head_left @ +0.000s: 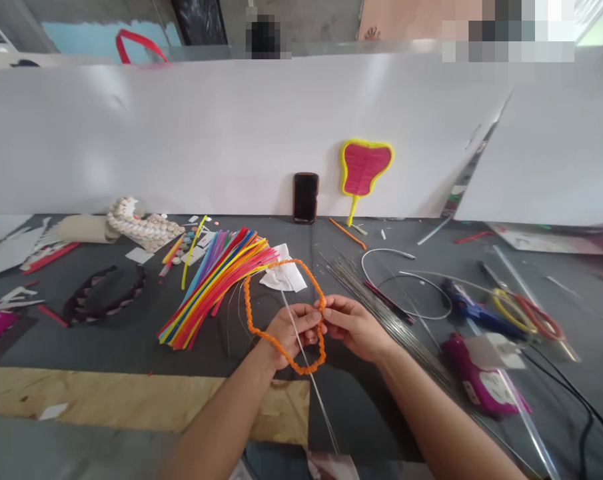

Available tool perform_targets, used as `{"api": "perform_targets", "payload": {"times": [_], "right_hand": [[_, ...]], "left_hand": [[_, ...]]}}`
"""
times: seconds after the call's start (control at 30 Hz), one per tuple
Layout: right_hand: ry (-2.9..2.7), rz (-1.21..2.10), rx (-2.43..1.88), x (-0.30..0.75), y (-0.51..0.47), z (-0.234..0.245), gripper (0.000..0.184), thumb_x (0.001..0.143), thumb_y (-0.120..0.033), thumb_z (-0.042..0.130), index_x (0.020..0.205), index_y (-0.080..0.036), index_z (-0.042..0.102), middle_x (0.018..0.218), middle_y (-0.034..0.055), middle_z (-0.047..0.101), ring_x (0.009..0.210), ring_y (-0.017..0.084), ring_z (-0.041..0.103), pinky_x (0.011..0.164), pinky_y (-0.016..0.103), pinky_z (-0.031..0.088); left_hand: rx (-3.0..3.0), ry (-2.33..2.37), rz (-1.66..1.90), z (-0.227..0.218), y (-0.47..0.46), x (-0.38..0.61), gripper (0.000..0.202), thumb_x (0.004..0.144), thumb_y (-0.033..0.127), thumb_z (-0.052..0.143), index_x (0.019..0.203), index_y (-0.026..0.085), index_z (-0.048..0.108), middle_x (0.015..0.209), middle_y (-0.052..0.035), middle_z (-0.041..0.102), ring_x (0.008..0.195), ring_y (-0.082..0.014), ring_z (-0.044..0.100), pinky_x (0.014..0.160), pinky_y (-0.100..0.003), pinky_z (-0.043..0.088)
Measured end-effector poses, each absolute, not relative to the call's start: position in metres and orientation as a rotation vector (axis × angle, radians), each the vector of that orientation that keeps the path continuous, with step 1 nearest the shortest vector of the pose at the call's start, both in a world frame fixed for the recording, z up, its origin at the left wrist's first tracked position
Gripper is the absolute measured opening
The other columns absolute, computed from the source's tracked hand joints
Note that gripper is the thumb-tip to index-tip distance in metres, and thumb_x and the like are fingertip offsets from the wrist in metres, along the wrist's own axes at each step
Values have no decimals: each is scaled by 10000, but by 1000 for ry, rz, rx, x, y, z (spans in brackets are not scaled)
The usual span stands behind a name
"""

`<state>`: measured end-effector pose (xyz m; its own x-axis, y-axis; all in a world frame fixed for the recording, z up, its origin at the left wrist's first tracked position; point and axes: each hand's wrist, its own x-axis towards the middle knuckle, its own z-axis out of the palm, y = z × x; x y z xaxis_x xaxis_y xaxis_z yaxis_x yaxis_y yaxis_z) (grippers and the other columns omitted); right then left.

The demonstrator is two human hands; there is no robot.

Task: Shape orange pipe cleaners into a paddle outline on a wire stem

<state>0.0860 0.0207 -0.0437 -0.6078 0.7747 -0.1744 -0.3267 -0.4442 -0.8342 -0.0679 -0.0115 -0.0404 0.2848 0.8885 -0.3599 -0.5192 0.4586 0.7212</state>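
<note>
Closest to the head cam, two bare forearms reach in. The left hand and right hand both have fingertips pinched tight on a twisty orange loop, up over the dark tabletop, just right of some colourful strips. Phone's leaning on the white panel.

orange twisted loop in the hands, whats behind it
Through the orange twisted loop, crumpled white paper and dark tabletop show. Whatever the left hand covers cannot be seen.
</note>
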Motion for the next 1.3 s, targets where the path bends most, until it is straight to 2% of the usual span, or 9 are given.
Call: {"api": "perform_targets", "payload": {"times": [0.27, 0.57, 0.83, 0.9, 1.07, 1.2, 1.3], "right_hand": [[-922, 2106, -662, 87, 11, -42, 192, 736, -294, 721, 798, -167, 592, 629, -16, 585, 534, 83, 512, 504, 221, 324], [-915, 2095, -723, 83, 6, -41, 226, 734, -322, 720, 764, -166, 560, 536, -21, 591, 473, 71, 508, 436, 176, 297], [-751, 2149, -780, 78, 3, -40, 206, 685, -235, 728, 687, -170, 533, 491, -45, 545, 453, 72, 512, 422, 162, 289], [-730, 2151, -780, 78, 3, -40, 176, 689, -221, 711, 689, -172, 542, 492, -46, 539, 449, 70, 501, 423, 165, 284], [-744, 2185, -696, 81, 5, -40, 175, 715, -217, 695, 864, -192, 604, 613, -34, 587, 483, 73, 513, 485, 201, 338], [-775, 2234, -632, 83, 6, -41, 126, 730, -237, 693, 786, -178, 596, 561, -40, 544, 491, 83, 511, 511, 226, 339], [-805, 2236, -613, 84, 7, -42, 150, 736, -261, 698, 797, -182, 585, 569, -33, 559, 516, 102, 539, 516, 235, 329]], "left_hand": [[481, 792, 881, -42, -11, -68, 168, 658, 245, 709, 654, 101, 623, 547, -45, 627, 420, -40, 440, 432, -163, 324], [517, 869, 936, -34, -15, -64, 180, 640, 232, 703, 580, 116, 580, 493, -44, 620, 430, -55, 482, 446, -163, 312], [575, 940, 971, -35, -17, -58, 184, 604, 238, 721, 566, 134, 574, 495, -30, 611, 490, -110, 557, 510, -215, 363], [576, 942, 971, -37, -17, -57, 182, 619, 239, 712, 564, 136, 573, 500, -32, 612, 496, -113, 555, 521, -225, 367], [537, 912, 956, -36, -17, -58, 134, 646, 225, 687, 607, 125, 606, 493, -29, 611, 448, -68, 483, 477, -195, 319], [522, 900, 935, -32, -17, -58, 119, 625, 209, 670, 587, 112, 613, 458, -28, 589, 411, -50, 425, 452, -189, 296], [522, 895, 927, -32, -17, -59, 122, 620, 208, 663, 572, 110, 609, 454, -33, 587, 409, -53, 427, 446, -189, 293]]}}
